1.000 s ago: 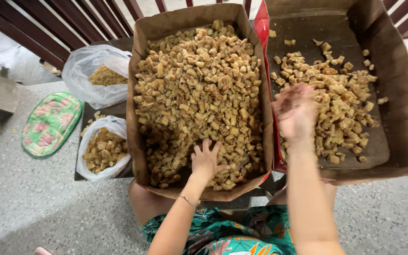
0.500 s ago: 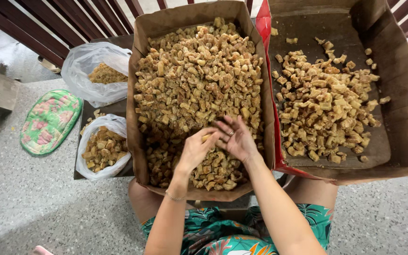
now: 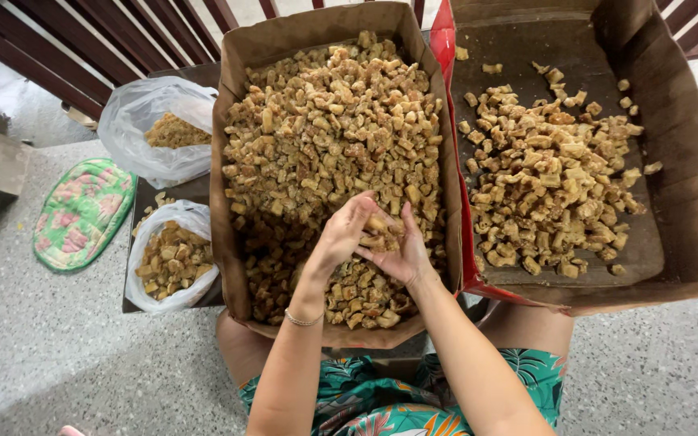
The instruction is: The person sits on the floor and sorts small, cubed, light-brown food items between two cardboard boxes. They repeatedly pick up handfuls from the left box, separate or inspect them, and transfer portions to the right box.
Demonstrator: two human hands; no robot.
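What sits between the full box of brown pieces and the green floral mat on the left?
In the head view, two clear plastic bags of pieces on a dark tray lie between the full box and the green mat.

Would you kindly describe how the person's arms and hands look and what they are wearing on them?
Both arms are bare, with no sleeves in view and no gloves. The left hand has a thin bead-like bracelet around its wrist. The right hand shows no jewellery, and its wrist has no watch or band. No rings can be made out on either hand.
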